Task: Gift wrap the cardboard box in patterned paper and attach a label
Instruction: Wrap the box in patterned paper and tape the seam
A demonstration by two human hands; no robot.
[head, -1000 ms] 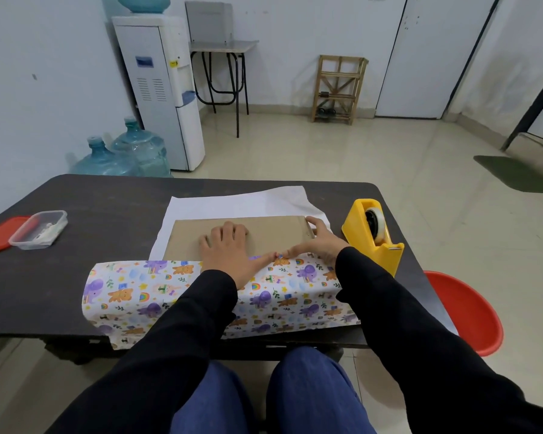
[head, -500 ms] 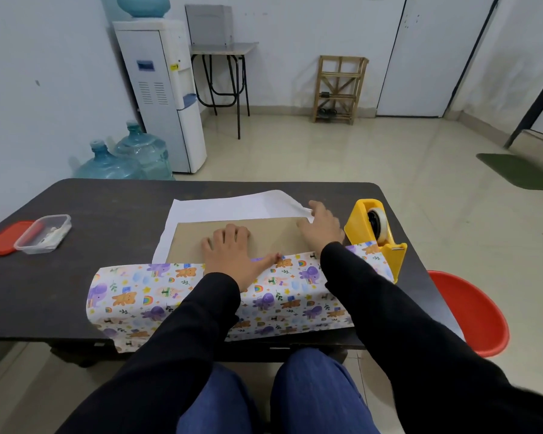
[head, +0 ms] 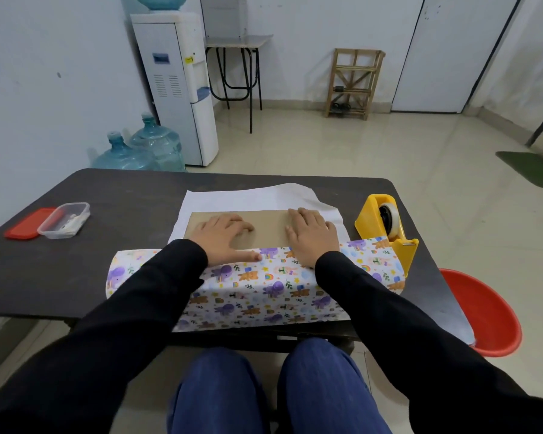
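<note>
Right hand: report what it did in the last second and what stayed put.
The right hand slid from beside the left thumb out to the right end of the cardboard box, where it lies flat over the patterned paper edge. The left hand kept pressing the box; the tape dispenser stayed put.

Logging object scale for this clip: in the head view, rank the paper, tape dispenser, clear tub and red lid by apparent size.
1. Paper, by far the largest.
2. Tape dispenser.
3. Tub and lid: they look about alike, so they are left unranked.
</note>
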